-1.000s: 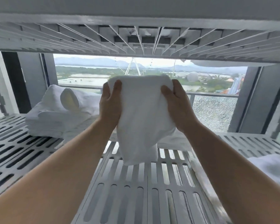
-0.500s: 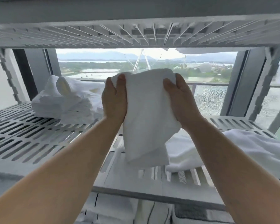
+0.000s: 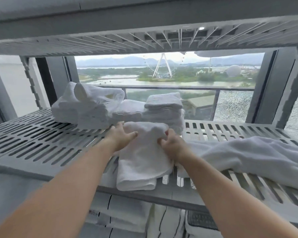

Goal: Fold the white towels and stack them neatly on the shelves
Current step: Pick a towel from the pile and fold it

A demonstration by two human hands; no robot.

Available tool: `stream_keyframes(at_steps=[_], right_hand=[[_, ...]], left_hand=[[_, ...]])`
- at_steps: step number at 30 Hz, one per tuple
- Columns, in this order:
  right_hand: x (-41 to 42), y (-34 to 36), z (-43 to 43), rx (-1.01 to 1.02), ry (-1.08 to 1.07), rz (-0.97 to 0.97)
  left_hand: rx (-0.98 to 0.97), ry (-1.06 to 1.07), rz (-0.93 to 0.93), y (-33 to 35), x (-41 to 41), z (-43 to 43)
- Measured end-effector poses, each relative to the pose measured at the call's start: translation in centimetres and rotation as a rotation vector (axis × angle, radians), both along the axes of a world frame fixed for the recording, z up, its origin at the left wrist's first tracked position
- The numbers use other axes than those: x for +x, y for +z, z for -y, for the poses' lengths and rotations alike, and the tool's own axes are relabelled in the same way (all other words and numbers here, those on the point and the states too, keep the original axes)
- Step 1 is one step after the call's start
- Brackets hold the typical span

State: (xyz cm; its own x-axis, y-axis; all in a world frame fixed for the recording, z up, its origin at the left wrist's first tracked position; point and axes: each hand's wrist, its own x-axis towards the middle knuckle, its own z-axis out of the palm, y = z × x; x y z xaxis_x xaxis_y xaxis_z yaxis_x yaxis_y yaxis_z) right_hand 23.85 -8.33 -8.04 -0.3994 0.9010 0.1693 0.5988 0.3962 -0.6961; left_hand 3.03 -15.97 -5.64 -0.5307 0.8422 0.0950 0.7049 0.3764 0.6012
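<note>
A folded white towel (image 3: 141, 160) lies on the grey slotted shelf (image 3: 41, 145), its near end at the shelf's front edge. My left hand (image 3: 121, 136) rests on the towel's far left corner with fingers spread. My right hand (image 3: 172, 145) pinches the towel's right edge in a closed grip. Behind it stand a neat stack of folded towels (image 3: 163, 110), a lower folded pile (image 3: 129, 109) and a loose heap with a rolled towel (image 3: 86, 105).
An unfolded white towel (image 3: 251, 155) sprawls over the right side of the shelf. Another slotted shelf (image 3: 144, 36) hangs close overhead. Grey uprights (image 3: 289, 93) frame the sides. Folded linen with dark stripes (image 3: 162, 222) lies on the level below. A window is behind.
The towel was held up in the air by both hands; it now lies flat on the shelf. Both hands came down and forward, and the view pulled back from the rack.
</note>
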Motion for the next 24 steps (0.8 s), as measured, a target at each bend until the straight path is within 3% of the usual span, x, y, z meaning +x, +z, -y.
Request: stream_keyframes(at_steps=[4,14,19,24], right_hand=[[-1.6,0.4,-0.9,-0.034,0.018,0.051],[-4.4,0.3,0.2,0.016,0.032,0.007],[-4.0,1.2,2.3,0.373,-0.161,-0.062],[-6.5,2.7,3.8,0.527,-0.016,-0.046]], left_hand=[[0.043,-0.01,0.111,-1.1,-0.7,-1.1],[0.202,-0.011,-0.123,-1.0,-2.3,-1.4],[0.181,-0.034,-0.18,-1.9,-1.9,-0.3],[0.183,0.031,-0.275,-1.6,-2.4,1.4]])
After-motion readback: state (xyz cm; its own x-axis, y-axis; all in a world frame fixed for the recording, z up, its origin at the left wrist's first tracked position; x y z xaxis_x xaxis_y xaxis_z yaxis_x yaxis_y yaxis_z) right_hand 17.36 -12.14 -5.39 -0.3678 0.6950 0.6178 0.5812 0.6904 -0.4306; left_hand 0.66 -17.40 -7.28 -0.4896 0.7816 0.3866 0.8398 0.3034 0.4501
